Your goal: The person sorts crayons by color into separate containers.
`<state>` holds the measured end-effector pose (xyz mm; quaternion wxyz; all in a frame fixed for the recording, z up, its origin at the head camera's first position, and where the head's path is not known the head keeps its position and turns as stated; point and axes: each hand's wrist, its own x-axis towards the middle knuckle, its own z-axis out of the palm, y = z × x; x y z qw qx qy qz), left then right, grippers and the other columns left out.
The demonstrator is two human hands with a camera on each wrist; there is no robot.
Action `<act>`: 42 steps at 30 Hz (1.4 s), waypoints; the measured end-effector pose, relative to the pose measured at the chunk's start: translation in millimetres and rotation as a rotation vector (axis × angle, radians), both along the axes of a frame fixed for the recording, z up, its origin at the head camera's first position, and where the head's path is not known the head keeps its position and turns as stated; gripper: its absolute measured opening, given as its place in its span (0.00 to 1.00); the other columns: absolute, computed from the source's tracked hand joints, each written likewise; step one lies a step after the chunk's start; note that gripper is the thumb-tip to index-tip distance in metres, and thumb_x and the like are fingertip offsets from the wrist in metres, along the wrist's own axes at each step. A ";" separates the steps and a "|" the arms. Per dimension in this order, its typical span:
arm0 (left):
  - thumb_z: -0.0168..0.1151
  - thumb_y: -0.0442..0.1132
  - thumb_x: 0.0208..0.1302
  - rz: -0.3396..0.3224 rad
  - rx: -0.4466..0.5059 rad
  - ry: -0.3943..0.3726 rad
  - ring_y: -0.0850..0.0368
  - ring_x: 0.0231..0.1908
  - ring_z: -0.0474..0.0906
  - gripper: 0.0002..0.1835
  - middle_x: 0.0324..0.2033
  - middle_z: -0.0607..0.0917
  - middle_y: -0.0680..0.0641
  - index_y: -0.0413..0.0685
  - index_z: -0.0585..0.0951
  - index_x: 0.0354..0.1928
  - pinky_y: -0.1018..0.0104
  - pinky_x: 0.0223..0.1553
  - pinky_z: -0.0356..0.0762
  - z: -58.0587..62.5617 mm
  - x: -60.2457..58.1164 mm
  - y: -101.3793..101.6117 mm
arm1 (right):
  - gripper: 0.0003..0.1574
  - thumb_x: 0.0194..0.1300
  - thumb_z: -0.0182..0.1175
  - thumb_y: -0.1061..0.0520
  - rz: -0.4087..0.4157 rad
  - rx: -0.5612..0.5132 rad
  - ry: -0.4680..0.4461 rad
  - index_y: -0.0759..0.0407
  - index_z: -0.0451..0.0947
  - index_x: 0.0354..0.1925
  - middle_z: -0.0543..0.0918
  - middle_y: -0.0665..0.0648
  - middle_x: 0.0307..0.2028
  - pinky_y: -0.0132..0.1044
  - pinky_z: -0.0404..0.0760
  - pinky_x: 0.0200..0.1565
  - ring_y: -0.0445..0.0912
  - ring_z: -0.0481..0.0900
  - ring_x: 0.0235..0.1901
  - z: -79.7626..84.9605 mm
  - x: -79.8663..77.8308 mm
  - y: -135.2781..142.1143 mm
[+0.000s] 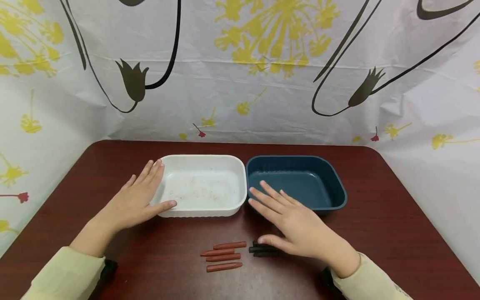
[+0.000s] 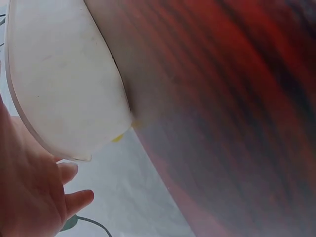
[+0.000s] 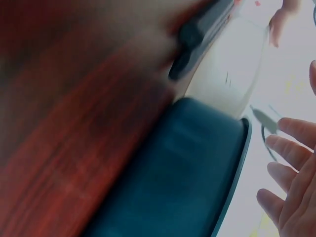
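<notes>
My left hand [image 1: 140,200] lies with straight fingers over the left rim of a white plastic tray [image 1: 202,207]; in the left wrist view its fingers are beside the tray's edge. My right hand [image 1: 296,225], fingers spread, hovers in front of a dark blue tray [image 1: 330,183], its fingertips overlapping the near left corner. It holds nothing. Between the hands, several reddish-brown crayons [image 1: 224,267] lie on the table. Several black crayons [image 1: 258,249] lie to their right, partly hidden by my right thumb.
The two trays stand side by side toward the back of a dark red wood-grain table [image 1: 168,266]. Behind and at both sides hangs a white sheet [image 1: 240,83] with yellow and grey flower prints.
</notes>
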<state>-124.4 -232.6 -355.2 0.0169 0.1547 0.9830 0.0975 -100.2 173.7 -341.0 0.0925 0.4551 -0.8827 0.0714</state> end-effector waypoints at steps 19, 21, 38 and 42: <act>0.45 0.78 0.63 -0.006 -0.046 -0.019 0.42 0.79 0.38 0.59 0.80 0.42 0.42 0.40 0.43 0.79 0.33 0.72 0.50 -3.8 -1.7 2.4 | 0.27 0.67 0.64 0.45 0.267 0.005 0.029 0.54 0.78 0.61 0.79 0.51 0.60 0.37 0.80 0.56 0.48 0.71 0.64 -10.1 0.9 -32.5; 0.45 0.78 0.62 -0.005 -0.048 -0.020 0.42 0.79 0.38 0.59 0.80 0.42 0.42 0.39 0.43 0.79 0.33 0.72 0.50 -3.7 -1.7 2.8 | 0.25 0.66 0.65 0.47 0.292 0.004 0.032 0.54 0.80 0.58 0.80 0.50 0.56 0.34 0.80 0.54 0.45 0.72 0.59 -10.1 0.7 -35.7; 0.49 0.77 0.61 -0.003 -0.011 -0.028 0.41 0.79 0.37 0.61 0.79 0.43 0.39 0.36 0.44 0.78 0.35 0.73 0.51 -5.3 -3.8 3.8 | 0.08 0.64 0.68 0.51 0.259 0.234 -0.176 0.48 0.84 0.42 0.81 0.42 0.39 0.28 0.78 0.44 0.37 0.75 0.43 -17.2 -5.8 -58.6; 0.49 0.76 0.61 -0.015 -0.016 -0.010 0.41 0.79 0.37 0.61 0.79 0.43 0.39 0.35 0.44 0.78 0.37 0.73 0.52 -6.1 -4.2 3.8 | 0.08 0.62 0.69 0.54 0.233 0.233 -0.270 0.48 0.84 0.42 0.82 0.42 0.39 0.27 0.78 0.45 0.37 0.75 0.43 -17.3 -9.7 -61.0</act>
